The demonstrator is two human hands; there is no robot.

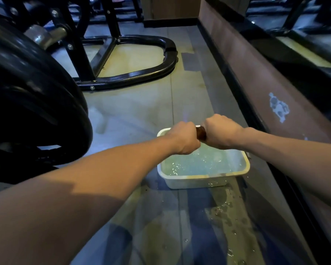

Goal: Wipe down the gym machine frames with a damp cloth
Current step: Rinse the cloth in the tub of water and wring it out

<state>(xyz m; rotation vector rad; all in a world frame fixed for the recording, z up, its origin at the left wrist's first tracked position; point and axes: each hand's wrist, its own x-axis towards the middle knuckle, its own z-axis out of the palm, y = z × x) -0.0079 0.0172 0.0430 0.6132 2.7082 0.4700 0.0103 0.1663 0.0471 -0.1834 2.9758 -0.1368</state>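
A dark red-brown cloth (pixel 201 132), rolled tight, shows only as a short piece between my two fists. My left hand (pixel 183 137) grips one end and my right hand (pixel 221 131) grips the other, both held over a white rectangular basin (pixel 204 178) of water on the floor. The water surface ripples with small glints. The black gym machine frame (pixel 134 73) stands on the floor beyond the basin, to the left.
Large black weight plates (pixel 36 104) fill the left side, close to my left forearm. A brown low wall with a black base (pixel 256 88) runs along the right. Water is splashed on the floor (pixel 224 209) in front of the basin.
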